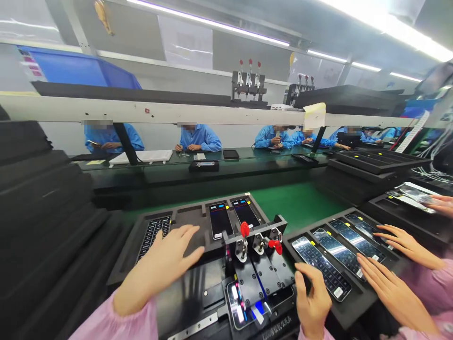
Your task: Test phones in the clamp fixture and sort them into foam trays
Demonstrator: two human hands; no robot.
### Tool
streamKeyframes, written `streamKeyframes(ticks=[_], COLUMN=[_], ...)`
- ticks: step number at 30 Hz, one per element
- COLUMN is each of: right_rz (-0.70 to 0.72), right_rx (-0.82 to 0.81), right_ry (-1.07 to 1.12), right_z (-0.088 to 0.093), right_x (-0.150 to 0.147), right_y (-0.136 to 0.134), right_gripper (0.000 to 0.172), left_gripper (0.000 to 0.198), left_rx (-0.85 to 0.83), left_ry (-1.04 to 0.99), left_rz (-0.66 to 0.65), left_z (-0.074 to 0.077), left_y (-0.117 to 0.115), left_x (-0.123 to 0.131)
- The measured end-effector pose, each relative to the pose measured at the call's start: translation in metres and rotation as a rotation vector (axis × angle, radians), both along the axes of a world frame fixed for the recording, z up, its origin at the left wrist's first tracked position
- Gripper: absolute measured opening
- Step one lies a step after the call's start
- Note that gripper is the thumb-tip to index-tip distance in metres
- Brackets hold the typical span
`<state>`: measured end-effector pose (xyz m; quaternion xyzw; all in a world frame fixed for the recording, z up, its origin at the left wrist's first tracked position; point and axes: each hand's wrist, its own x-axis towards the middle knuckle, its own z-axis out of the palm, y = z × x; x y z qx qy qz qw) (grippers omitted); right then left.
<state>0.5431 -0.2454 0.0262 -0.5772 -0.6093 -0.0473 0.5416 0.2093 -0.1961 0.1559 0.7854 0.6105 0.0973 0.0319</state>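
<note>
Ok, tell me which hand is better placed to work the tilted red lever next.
Probably the right hand: its fingertips are nearer the tilted lever. The left hand is farther off, with the upright lever between.

A: Where does the clamp (pixel 260 276) sit?
B: Front centre — left tray (pixel 191 216) behind it to the left, right tray (pixel 349 315) to its right.
A: Contents?
B: One phone (pixel 235 309) partly under the clamp, others in both trays. Foam stack (pixel 46 226) far left — shelf (pixel 212 112) behind.
</note>
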Motion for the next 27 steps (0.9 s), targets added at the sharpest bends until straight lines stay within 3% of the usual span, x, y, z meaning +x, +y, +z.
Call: streamKeyframes(ticks=[4, 7, 9, 14, 18, 23, 27], right_rz=[0.105, 0.131, 0.133, 0.158, 0.165, 0.078, 0.068], right_rx=[-0.141, -0.248, -0.283, -0.291, -0.296, -0.232, -0.106], right_ry=[0.043, 0.062, 0.081, 0.107, 0.122, 0.151, 0.145], right_z=[0.036, 0.049, 0.049, 0.044, 0.049, 0.081, 0.106], right_x=[-0.013, -0.019, -0.022, -0.024, -0.027, -0.023, -0.023], right_y=[0.022, 0.037, 0.043, 0.046, 0.043, 0.029, -0.005], right_gripper=[0.013, 0.021, 0.025, 0.026, 0.027, 0.033, 0.047], left_gripper=[0.067, 0.082, 0.094, 0.113, 0.109, 0.098, 0.094], left_rx=[-0.204, -0.257, -0.212, -0.145, -0.124, -0.105, -0.128], left_ry=[-0.135, -0.253, -0.288, -0.316, -0.332, -0.346, -0.368], left_rz=[0.072, -0.035, -0.07, -0.167, -0.173, -0.175, -0.167], left_z=[-0.051, -0.09, -0.105, -0.108, -0.107, -0.107, -0.103], left_y=[-0.073, -0.1, -0.105, -0.099, -0.091, -0.088, -0.097], left_x=[0.01, 0.036, 0.053, 0.076, 0.08, 0.081, 0.054])
